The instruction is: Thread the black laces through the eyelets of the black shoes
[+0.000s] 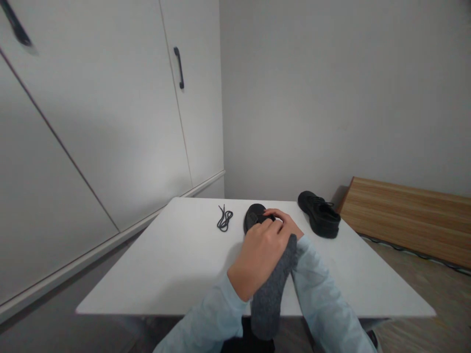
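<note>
Black shoe [249, 218] at table's [184, 274] 12 o'clock. Left hand [259, 252] and right hand [285, 221] half-curled over it, presumably steadying it; contact hidden, firm hold cannot be told. Grey strip [270, 296] at 6 o'clock. Lace [224, 219] at 9, laced shoe [319, 215] at 3, probably apart for working room. No brands or writing legible.

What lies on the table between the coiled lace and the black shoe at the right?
The head view shows another black shoe, partly covered by the left hand and right hand.
</note>
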`<state>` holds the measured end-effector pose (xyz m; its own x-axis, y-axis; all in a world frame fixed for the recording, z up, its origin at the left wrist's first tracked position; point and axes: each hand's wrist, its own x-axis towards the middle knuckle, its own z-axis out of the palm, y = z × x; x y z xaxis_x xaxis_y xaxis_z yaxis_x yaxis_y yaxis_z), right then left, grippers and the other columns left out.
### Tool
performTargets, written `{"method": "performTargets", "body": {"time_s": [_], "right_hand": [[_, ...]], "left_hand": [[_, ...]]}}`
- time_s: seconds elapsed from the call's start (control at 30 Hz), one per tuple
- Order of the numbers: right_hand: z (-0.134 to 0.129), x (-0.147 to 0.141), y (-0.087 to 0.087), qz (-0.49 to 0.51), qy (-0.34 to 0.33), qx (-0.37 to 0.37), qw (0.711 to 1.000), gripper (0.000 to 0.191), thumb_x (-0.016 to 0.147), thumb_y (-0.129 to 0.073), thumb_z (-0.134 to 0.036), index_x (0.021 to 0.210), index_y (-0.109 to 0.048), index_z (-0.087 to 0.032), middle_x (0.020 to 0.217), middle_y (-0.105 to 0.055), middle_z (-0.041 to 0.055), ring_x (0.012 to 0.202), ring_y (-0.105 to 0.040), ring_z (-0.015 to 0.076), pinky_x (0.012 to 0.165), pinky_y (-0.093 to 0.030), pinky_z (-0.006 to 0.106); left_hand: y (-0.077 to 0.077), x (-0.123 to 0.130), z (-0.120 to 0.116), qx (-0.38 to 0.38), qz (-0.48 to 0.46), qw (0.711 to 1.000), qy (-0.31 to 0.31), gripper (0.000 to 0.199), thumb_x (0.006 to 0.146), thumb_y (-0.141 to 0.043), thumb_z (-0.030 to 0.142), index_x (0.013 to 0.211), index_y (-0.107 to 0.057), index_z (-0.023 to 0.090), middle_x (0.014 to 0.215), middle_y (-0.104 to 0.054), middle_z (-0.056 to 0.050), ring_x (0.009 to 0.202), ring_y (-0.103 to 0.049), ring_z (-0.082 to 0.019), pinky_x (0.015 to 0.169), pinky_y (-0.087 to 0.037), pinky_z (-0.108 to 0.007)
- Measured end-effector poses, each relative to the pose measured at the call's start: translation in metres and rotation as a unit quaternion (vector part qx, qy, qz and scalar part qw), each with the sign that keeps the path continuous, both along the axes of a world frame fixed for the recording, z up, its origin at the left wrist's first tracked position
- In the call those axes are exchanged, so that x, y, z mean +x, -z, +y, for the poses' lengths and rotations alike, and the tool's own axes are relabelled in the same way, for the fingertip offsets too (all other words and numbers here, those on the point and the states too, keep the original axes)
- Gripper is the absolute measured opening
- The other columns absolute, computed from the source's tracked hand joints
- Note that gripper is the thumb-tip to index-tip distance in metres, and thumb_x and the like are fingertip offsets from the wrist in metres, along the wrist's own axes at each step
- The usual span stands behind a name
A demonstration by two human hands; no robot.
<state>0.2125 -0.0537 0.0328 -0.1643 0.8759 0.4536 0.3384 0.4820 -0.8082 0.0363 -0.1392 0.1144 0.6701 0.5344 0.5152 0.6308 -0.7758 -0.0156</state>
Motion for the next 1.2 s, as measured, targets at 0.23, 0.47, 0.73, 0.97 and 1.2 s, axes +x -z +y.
{"method": "performTargets", "body": {"time_s": [0.23, 0.47, 0.73, 0.97, 1.2], "right_hand": [[0.001, -0.004, -0.001, 0.039, 0.008, -0.077, 0.996, 0.025, 0.062, -0.065, -0.025, 0.087, -0.064, -0.021, 0.113, -0.061, 0.0090, 0.106, -0.056, 0.0254, 0.072, -0.049, 0.034], [0.000, -0.009, -0.001, 0.036, 0.005, -0.061, 0.998, 0.023, 0.062, -0.063, -0.023, 0.084, -0.065, -0.019, 0.112, -0.062, 0.0102, 0.107, -0.056, 0.0257, 0.069, -0.047, 0.032], [-0.003, -0.014, -0.005, 0.024, 0.022, -0.067, 0.997, 0.023, 0.066, -0.068, -0.032, 0.084, -0.064, -0.019, 0.112, -0.062, 0.0097, 0.105, -0.056, 0.0245, 0.066, -0.046, 0.030], [-0.004, -0.014, -0.005, 0.024, 0.026, -0.068, 0.997, 0.025, 0.064, -0.068, -0.034, 0.083, -0.064, -0.019, 0.111, -0.062, 0.0105, 0.103, -0.057, 0.0248, 0.065, -0.045, 0.029], [-0.005, -0.016, -0.008, 0.028, 0.024, -0.069, 0.997, 0.025, 0.065, -0.068, -0.035, 0.083, -0.064, -0.018, 0.112, -0.061, 0.0105, 0.103, -0.057, 0.0247, 0.064, -0.045, 0.029]], "left_hand": [[0.019, -0.004, 0.022, -0.021, 0.026, 0.999, -0.030, 0.015, 0.090, -0.044, 0.016, 0.101, -0.054, 0.015, 0.096, -0.063, -0.007, 0.097, -0.054, -0.021, 0.078, -0.049, -0.033], [0.022, -0.006, 0.027, -0.033, 0.049, 0.998, 0.008, 0.018, 0.090, -0.044, 0.016, 0.104, -0.054, 0.018, 0.104, -0.063, -0.005, 0.093, -0.056, -0.018, 0.079, -0.047, -0.031], [0.013, -0.012, 0.034, -0.074, 0.080, 0.994, 0.009, 0.016, 0.087, -0.047, 0.016, 0.088, -0.064, 0.015, 0.090, -0.065, -0.006, 0.085, -0.058, -0.018, 0.072, -0.046, -0.029], [0.011, -0.010, 0.052, -0.096, 0.142, 0.985, -0.024, 0.024, 0.087, -0.044, 0.014, 0.082, -0.067, 0.013, 0.080, -0.066, -0.010, 0.084, -0.063, -0.022, 0.071, -0.048, -0.031], [0.004, -0.010, 0.057, -0.128, 0.190, 0.973, -0.009, 0.029, 0.085, -0.038, 0.010, 0.085, -0.067, 0.011, 0.082, -0.069, -0.013, 0.084, -0.066, -0.024, 0.074, -0.051, -0.034]]}}
